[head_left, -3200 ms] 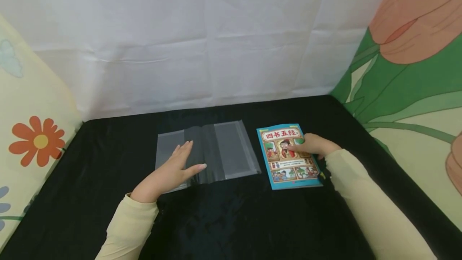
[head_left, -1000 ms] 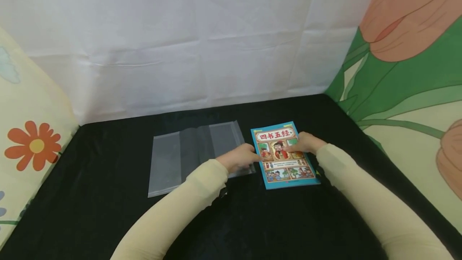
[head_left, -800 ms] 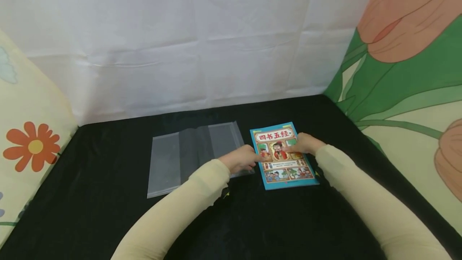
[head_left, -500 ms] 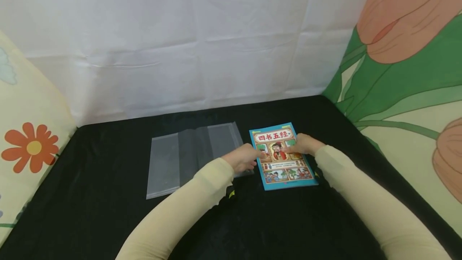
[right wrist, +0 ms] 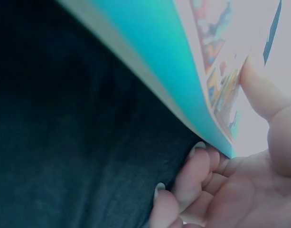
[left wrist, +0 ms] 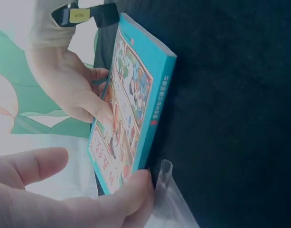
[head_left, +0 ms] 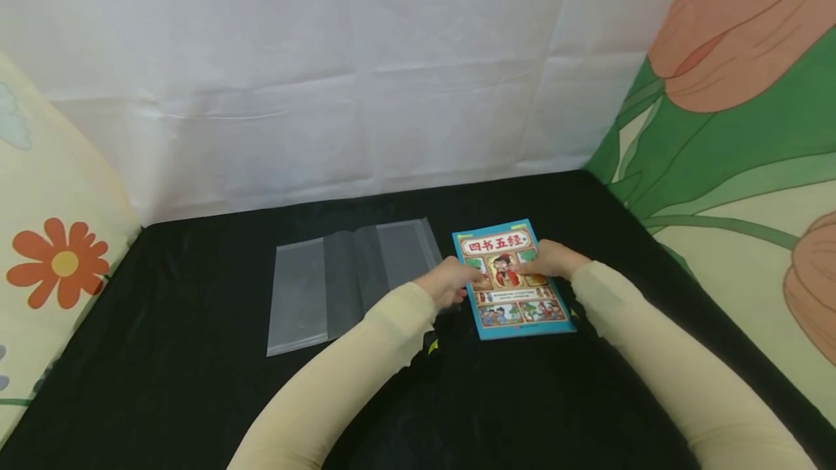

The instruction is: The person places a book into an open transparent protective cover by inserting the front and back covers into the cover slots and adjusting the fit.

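Note:
A thin blue picture book [head_left: 522,321] with red title characters lies on the black cloth, right of centre. My right hand [head_left: 555,260] grips its right edge; the right wrist view shows the thumb [right wrist: 261,92] on the cover and curled fingers [right wrist: 195,171] under the edge. At the spine is my left hand [head_left: 447,283], its fingertips [left wrist: 138,183] touching the spine while its thumb [left wrist: 45,164] stays apart over the cover. A clear plastic book cover [head_left: 300,296] lies spread flat to the left, its right part partly hidden by my left hand and arm.
Black cloth [head_left: 163,354] covers the table. A white sheet [head_left: 261,78] hangs behind the back edge, with flower-patterned panels on the left [head_left: 59,325] and right [head_left: 718,187].
My left hand has crossed from over the plastic cover to the book's spine, then edged slightly further right. My right hand keeps its grip on the book, which stays nearly in place.

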Motion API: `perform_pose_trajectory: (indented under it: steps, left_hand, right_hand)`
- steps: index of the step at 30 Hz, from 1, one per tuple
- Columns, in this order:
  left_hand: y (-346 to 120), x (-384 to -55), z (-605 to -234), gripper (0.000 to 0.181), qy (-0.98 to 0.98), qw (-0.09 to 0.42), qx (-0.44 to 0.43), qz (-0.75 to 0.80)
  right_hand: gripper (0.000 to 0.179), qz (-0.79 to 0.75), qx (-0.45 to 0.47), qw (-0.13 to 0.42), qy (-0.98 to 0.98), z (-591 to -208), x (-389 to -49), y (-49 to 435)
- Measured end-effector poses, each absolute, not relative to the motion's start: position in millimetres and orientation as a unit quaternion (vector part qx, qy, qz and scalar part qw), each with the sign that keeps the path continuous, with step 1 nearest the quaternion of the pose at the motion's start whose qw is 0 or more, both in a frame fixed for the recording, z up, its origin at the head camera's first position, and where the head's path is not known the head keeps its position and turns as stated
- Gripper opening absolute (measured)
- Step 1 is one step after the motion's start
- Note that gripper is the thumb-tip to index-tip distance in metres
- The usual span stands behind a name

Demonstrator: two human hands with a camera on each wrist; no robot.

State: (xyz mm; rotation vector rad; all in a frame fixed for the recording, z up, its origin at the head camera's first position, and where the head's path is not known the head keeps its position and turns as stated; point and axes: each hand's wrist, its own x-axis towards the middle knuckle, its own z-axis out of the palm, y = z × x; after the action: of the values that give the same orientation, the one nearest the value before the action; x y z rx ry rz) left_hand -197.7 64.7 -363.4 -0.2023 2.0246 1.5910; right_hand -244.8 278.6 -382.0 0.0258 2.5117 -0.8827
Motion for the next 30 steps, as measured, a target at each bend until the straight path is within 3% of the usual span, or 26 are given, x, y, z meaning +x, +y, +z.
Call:
perform_pose_trajectory:
  steps: [11, 16, 30]
  left_hand:
    - [79, -200, -373, 0.035, 0.661, 0.279, -0.109, 0.688]
    - [77, -198, -372, 0.032, 0.671, 0.267, -0.099, 0.685]
    - [48, -197, -357, 0.029, 0.695, 0.247, -0.017, 0.675]
  right_hand:
    - [0.051, -0.315, 0.027, 0.253, 0.914, -380, -241, 284]
    - [0.057, -0.324, 0.05, 0.264, 0.907, -372, -237, 288]
    - [0.03, -0.433, 0.014, 0.235, 0.87, -332, -219, 289]
